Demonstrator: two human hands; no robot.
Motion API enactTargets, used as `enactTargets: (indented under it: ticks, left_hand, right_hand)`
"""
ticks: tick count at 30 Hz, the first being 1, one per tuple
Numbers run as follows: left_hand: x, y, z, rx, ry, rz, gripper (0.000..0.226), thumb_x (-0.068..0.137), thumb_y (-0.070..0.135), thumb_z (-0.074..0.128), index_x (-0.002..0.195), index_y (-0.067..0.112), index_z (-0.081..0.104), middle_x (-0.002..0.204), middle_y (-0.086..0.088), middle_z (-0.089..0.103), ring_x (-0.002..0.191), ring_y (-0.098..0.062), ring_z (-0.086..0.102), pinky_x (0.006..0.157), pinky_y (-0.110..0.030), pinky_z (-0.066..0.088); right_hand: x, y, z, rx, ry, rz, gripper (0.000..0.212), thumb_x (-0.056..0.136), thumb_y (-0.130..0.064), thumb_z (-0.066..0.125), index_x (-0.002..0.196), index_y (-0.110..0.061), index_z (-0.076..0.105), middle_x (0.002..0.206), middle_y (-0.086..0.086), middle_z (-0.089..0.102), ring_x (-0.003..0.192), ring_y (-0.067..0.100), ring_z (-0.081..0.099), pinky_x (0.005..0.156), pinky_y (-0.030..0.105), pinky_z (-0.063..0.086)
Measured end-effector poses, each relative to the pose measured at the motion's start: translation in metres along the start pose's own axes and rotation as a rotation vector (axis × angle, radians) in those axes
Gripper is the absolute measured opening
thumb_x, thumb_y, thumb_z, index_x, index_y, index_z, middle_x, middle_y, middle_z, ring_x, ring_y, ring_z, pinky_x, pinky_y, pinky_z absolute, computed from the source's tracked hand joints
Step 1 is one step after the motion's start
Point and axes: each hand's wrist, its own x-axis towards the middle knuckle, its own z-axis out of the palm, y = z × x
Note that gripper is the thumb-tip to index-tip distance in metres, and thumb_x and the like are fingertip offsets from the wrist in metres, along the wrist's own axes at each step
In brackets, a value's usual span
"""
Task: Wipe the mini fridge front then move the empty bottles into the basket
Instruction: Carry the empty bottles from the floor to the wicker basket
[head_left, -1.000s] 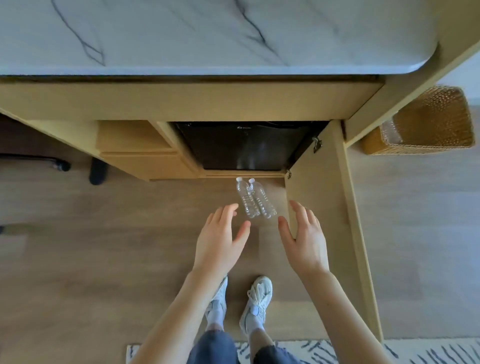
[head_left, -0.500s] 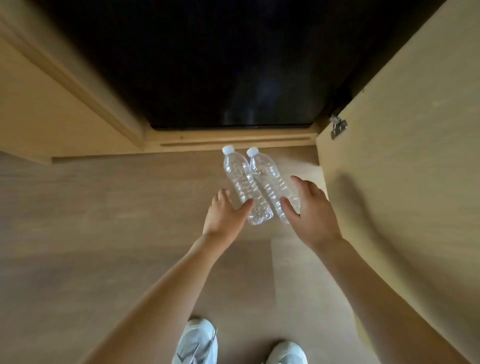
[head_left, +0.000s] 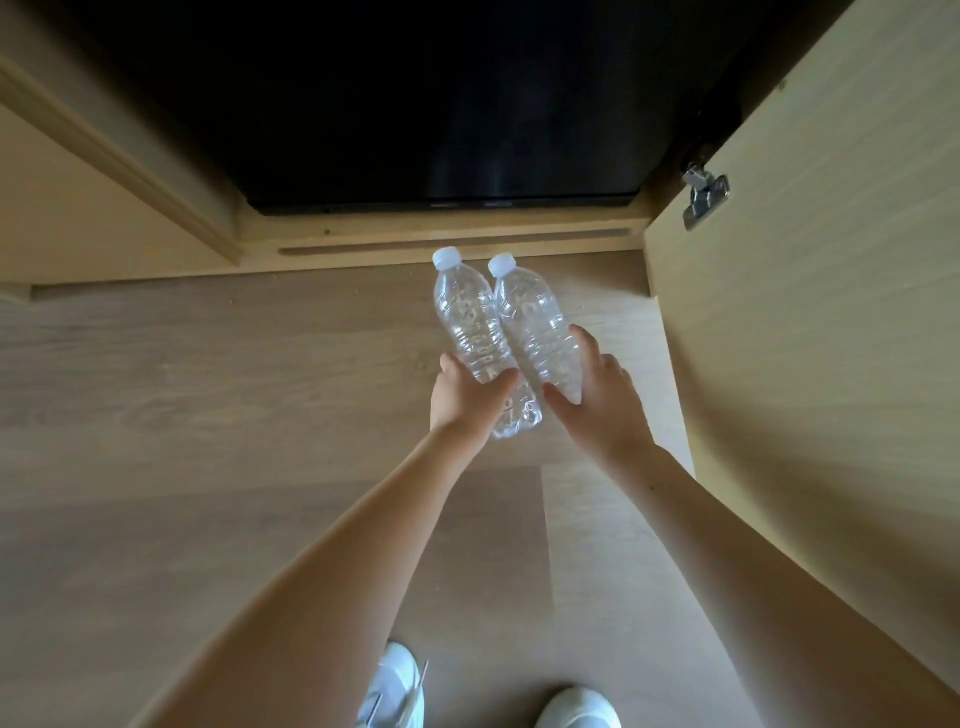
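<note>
The floor (head_left: 208, 415) is pale wood planks; a light wood cabinet door (head_left: 831, 364) stands open on the right, with a small shiny metal hinge (head_left: 704, 197) near its top edge; two white shoes (head_left: 395, 686) show at the bottom; a light wood panel (head_left: 78, 218) is on the left.

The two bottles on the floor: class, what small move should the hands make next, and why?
Probably close each hand and lift: the left hand wraps the left bottle, the right hand the right bottle, and both bottles seem to lie on the floor.
</note>
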Motion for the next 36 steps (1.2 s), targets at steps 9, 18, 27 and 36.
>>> enactTargets:
  ticks: [9,18,27,36]
  left_hand:
    - [-0.156,0.028,-0.101,-0.081,0.045,0.01,0.05,0.077,0.041,0.078,0.116,0.023,0.052,0.102,0.009,0.067,0.093,-0.013,0.064,0.068,-0.022,0.045]
    - [-0.446,0.152,-0.264,-0.394,0.1,0.0,0.047,0.071,0.039,0.085,0.112,0.038,0.061,0.096,0.01,0.071,0.089,-0.013,0.072,0.083,-0.047,0.059]
    - [-0.672,0.277,-0.38,-0.458,0.137,0.279,0.062,0.078,0.042,0.082,0.134,0.034,0.054,0.118,0.006,0.064,0.099,-0.007,0.067,0.068,-0.016,0.056]
    - [-0.765,0.332,-0.423,-0.5,0.209,0.548,0.055,0.081,0.04,0.081,0.13,0.043,0.056,0.109,0.022,0.067,0.101,0.002,0.064,0.075,-0.009,0.049]
  right_hand:
    - [-0.131,-0.075,-0.076,0.197,0.097,-0.024,0.066,0.088,-0.028,0.071,0.146,-0.028,0.039,0.11,0.011,0.063,0.108,0.033,0.057,0.093,0.045,0.048]
    - [-0.33,-0.263,-0.267,0.491,0.153,0.022,0.061,0.088,-0.034,0.072,0.14,-0.047,0.042,0.115,-0.033,0.051,0.11,0.003,0.054,0.085,0.009,0.038]
    - [-0.473,-0.395,-0.488,0.537,0.249,-0.148,0.058,0.09,-0.037,0.072,0.142,-0.037,0.046,0.131,-0.012,0.059,0.117,0.011,0.058,0.098,0.04,0.051]
    - [-0.547,-0.436,-0.58,0.635,0.414,-0.281,0.06,0.088,-0.032,0.075,0.14,-0.041,0.048,0.121,-0.026,0.059,0.11,-0.011,0.055,0.084,0.01,0.041]
